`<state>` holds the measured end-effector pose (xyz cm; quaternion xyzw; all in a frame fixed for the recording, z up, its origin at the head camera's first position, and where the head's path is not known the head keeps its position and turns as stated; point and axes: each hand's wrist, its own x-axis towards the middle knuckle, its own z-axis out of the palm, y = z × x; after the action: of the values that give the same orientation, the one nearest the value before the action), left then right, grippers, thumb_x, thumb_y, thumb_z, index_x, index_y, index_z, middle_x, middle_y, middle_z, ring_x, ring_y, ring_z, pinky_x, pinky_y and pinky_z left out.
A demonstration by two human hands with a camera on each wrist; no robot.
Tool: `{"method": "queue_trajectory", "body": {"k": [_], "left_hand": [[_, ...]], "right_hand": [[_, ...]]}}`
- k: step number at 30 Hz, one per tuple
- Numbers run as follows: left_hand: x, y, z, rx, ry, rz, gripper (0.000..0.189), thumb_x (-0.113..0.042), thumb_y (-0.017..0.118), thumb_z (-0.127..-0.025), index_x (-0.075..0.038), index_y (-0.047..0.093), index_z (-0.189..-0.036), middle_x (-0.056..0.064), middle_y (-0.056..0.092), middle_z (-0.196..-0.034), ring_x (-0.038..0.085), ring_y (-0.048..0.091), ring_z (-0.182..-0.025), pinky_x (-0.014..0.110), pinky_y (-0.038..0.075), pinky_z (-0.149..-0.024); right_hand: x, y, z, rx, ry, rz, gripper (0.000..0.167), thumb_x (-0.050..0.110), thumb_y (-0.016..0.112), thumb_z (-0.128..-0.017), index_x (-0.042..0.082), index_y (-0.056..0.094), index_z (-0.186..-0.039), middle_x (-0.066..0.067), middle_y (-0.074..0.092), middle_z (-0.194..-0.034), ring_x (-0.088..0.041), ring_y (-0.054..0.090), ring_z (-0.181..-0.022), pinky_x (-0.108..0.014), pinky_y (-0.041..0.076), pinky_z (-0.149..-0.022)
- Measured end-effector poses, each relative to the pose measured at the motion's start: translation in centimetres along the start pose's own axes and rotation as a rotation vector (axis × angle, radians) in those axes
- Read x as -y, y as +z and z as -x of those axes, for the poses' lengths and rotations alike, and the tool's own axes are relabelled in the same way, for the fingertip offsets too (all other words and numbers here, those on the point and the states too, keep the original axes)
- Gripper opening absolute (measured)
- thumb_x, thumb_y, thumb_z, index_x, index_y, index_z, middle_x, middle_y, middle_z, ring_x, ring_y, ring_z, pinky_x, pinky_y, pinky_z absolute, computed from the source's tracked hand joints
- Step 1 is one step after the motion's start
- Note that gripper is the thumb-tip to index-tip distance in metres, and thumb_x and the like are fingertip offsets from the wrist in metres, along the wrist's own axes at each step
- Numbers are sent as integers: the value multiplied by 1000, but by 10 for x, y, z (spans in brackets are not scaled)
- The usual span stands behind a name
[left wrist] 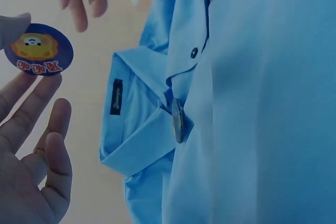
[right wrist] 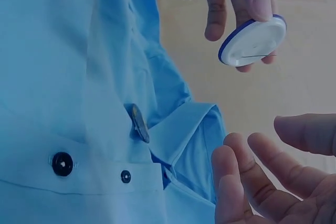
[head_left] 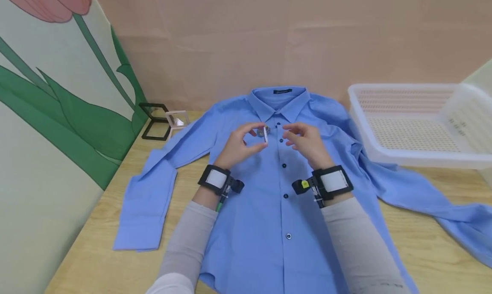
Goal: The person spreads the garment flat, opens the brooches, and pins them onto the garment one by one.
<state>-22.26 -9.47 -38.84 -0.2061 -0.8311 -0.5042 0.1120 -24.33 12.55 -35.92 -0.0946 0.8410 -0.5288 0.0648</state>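
In the head view my left hand (head_left: 239, 145) holds a round button badge (head_left: 265, 134) on edge above the shirt, between thumb and fingers. The badge's dark blue front (left wrist: 39, 49) bears an orange cartoon face and lettering. Its white back (right wrist: 253, 41) carries a thin pin, whose end sticks out past the rim. My right hand (head_left: 305, 143) hovers beside it, thumb and fingers apart, holding nothing. Below lies a light blue button-up shirt (head_left: 257, 225), collar at the far end. A second badge (left wrist: 178, 120) is on the shirt near the collar, seen nearly edge-on.
A white plastic basket (head_left: 407, 158) stands at the right, beside the shirt's shoulder and sleeve. At the back left, a black hinged frame (head_left: 155, 136) and a pink one (head_left: 177, 113) stand on the wooden table (head_left: 103, 225). A tulip-patterned panel (head_left: 57, 114) rises along the left.
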Motion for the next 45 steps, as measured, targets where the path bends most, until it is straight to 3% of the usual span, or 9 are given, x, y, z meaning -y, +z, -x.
{"method": "queue_trajectory", "body": {"k": [3, 7, 15, 24, 33, 39, 45], "left_hand": [[2, 3, 0, 19, -7, -16, 53, -20, 76, -89, -9, 57, -137, 11, 62, -130, 34, 55, -112, 57, 49, -86], [7, 3, -3, 22, -19, -51, 53, -20, 75, -90, -9, 56, -138, 11, 62, -132, 28, 57, -112, 49, 50, -95], [29, 6, -4, 33, -110, 8, 52, -16, 74, -90, -6, 56, -137, 11, 61, -133, 32, 56, -123, 39, 48, -102], [39, 7, -10, 64, -161, -44, 54, -17, 75, -89, -4, 55, -137, 11, 62, -133, 32, 57, -123, 41, 48, -103], [41, 3, -23, 175, -288, -195, 52, -20, 75, -90, -10, 57, -137, 11, 63, -130, 28, 61, -112, 37, 51, -93], [39, 0, -29, 219, -308, -228, 52, -19, 75, -89, -10, 57, -137, 10, 63, -129, 28, 61, -112, 36, 52, -90], [37, -1, -31, 264, -270, -255, 45, -14, 76, -88, -7, 61, -131, 11, 64, -126, 28, 61, -114, 37, 51, -96]], "right_hand": [[-3, 1, -4, -4, -15, 16, 35, 20, 56, -101, 6, 61, -132, -20, 65, -114, -29, 64, -95, -37, 53, -82], [-9, 6, -15, 12, 3, 33, 34, 17, 56, -100, 3, 62, -130, -20, 65, -116, -33, 64, -97, -39, 53, -84], [-16, 28, -41, 112, 50, 130, 32, 13, 60, -98, -1, 63, -127, -22, 61, -126, -32, 59, -110, -43, 52, -94], [-24, 42, -67, 195, -11, 405, 32, 15, 68, -91, -3, 67, -118, -23, 66, -120, -36, 62, -107, -47, 52, -91], [-35, 54, -83, 276, 9, 572, 43, 13, 75, -82, -6, 64, -119, -24, 65, -122, -38, 61, -112, -48, 50, -98], [-31, 53, -84, 290, -2, 601, 37, 12, 76, -83, -4, 64, -114, -22, 66, -117, -36, 61, -107, -47, 50, -95], [-28, 53, -79, 268, -33, 611, 18, 10, 73, -87, -2, 70, -100, -19, 70, -103, -32, 63, -94, -44, 52, -85]]}}
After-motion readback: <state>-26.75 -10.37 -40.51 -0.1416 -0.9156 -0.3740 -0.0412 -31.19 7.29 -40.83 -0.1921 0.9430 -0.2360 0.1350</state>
